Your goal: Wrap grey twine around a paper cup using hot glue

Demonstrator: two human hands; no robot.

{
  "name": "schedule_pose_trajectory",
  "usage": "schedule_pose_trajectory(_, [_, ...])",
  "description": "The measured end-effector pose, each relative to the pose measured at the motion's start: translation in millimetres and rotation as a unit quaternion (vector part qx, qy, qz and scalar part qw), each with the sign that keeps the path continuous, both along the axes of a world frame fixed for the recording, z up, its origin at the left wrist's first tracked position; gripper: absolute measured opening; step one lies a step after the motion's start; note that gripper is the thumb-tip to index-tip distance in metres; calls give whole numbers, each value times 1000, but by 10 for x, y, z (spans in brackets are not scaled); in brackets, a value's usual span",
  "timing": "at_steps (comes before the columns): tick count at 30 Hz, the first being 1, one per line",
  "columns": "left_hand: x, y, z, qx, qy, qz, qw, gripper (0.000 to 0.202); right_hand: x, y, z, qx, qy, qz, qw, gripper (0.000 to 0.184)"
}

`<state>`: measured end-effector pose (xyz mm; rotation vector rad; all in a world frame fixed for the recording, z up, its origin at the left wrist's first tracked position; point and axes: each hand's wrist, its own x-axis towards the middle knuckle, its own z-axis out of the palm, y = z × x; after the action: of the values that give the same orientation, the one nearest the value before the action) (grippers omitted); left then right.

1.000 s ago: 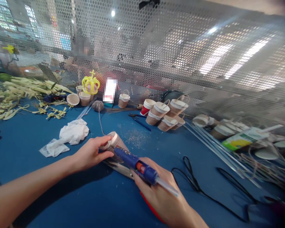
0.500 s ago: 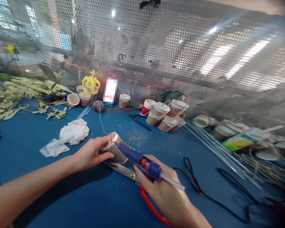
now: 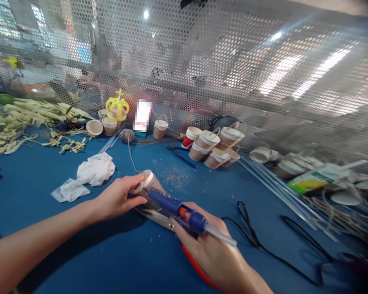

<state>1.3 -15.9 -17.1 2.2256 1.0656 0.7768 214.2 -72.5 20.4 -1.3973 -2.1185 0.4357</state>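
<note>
My left hand [image 3: 122, 198] grips a paper cup [image 3: 149, 179] wrapped in grey-brown yarn, lying tilted on the blue table. From the cup's rim a strand of yarn runs back to a yarn ball [image 3: 126, 135]. A blue hot glue gun [image 3: 171, 205] is held in my right hand [image 3: 208, 241], its nozzle end over the cup's wrapped side. A clear glue stick [image 3: 221, 235] sticks out of the gun's rear. Beneath the gun and right hand lie red-handled scissors [image 3: 196, 267], partly hidden. Whether the nozzle touches the yarn I cannot tell.
A crumpled white plastic bag [image 3: 95, 169] lies left of the cup. Several wrapped cups with handles [image 3: 205, 141] stand at the back. Long clear glue sticks [image 3: 279, 192] and a black cord [image 3: 254, 239] lie to the right. A perforated metal screen [image 3: 184, 61] rises behind.
The glue gun and my right hand have shifted slightly left and down along the cup's side. My left hand and the cup have stayed in place.
</note>
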Motion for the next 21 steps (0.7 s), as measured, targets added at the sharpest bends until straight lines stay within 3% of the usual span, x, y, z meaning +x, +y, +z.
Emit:
schedule_pose_trajectory(8, [-12,-9,7,-9,18,9,1000,47,-5,60,209,3,32,-7,999,14])
schedule_pose_trajectory(13, [-17,-6,33,-31,-3,-12,999,45,-19,42,205,-7,21,-2,1000,14])
schedule_pose_trajectory(21, [-34,-17,31,-5,4,-20,1000,49,-18,57,253,-3,36,-13,999,14])
